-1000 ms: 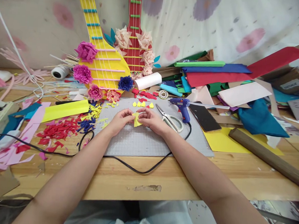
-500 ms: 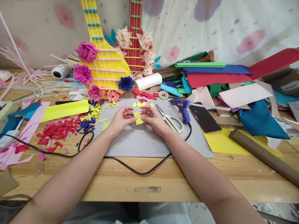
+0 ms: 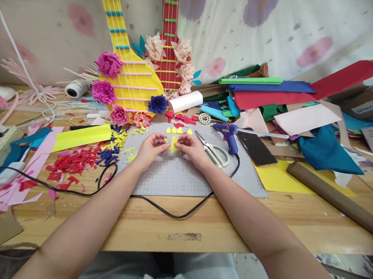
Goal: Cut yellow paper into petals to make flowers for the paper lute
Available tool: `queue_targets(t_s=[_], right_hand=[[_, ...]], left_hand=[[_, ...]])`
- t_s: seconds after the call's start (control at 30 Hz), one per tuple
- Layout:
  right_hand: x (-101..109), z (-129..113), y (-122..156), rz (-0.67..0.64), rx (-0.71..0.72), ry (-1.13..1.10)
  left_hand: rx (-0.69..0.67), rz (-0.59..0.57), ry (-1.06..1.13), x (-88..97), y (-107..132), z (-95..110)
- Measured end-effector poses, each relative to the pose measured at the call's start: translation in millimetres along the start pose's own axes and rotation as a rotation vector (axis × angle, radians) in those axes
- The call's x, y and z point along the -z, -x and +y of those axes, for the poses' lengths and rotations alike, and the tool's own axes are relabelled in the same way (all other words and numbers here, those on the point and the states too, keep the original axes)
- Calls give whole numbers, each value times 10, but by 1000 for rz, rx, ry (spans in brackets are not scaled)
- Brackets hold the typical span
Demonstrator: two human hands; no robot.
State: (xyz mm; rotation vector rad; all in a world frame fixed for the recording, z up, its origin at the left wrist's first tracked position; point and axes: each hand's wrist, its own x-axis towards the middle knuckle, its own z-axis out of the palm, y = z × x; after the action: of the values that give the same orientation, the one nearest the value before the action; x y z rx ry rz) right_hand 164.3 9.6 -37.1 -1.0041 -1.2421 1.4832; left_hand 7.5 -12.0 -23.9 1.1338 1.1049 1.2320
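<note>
My left hand (image 3: 150, 149) and my right hand (image 3: 190, 148) meet above a grey cutting mat (image 3: 184, 177), both pinching one small yellow paper piece (image 3: 173, 144) between fingertips. The piece stands folded and narrow between the two hands. Several small yellow petal shapes (image 3: 176, 130) lie on the mat just beyond my fingers. White-handled scissors (image 3: 213, 149) lie right of my right hand. A blue glue gun (image 3: 227, 133) rests further right, its black cord looping along the mat's front edge.
Red, blue and yellow paper scraps (image 3: 77, 162) litter the left side beside a yellow folded sheet (image 3: 82, 136). Two paper guitars (image 3: 136, 77) with paper flowers lean at the back. Stacked coloured sheets (image 3: 271, 94), a phone (image 3: 256, 147) and a brown roll (image 3: 334, 198) fill the right.
The yellow piece was flatter and wider between my fingers; now it is folded narrower and held slightly higher. Both hands stayed over the mat.
</note>
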Motion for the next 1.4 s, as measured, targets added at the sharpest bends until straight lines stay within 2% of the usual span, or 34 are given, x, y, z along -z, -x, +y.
queue_targets(t_s=[0.17,0.33,0.57,0.67,0.87,0.97,1.03,1.13,1.2,1.3,1.4], right_hand=[[15,-16,7,-1,-12,-17],[44,-9,3,-63,0,-22],[51,-37,43,-170,147,138],[37,-53,64,-185,151,154],[26,-62,71,-98,109,2],[32,-73,62,-33,115,-9],[36,-76,53,13,114,7],[33,-66,40,70,116,65],[21,-50,38,98,154,127],[-8,-36,58,148,267,270],[-37,-50,95,189,336,384]], left_hand=[[32,19,27,-6,5,16],[44,70,-26,-18,5,10],[3,68,-103,-2,-2,-21],[-6,57,-136,-3,1,-27],[-19,106,-225,-2,-5,-23],[-10,81,-288,28,-1,-30],[-97,116,-373,54,7,-27],[-298,216,-429,56,24,-1],[-294,177,-329,9,40,15],[-136,9,-143,-109,73,9],[-108,-63,-128,-203,102,-23]])
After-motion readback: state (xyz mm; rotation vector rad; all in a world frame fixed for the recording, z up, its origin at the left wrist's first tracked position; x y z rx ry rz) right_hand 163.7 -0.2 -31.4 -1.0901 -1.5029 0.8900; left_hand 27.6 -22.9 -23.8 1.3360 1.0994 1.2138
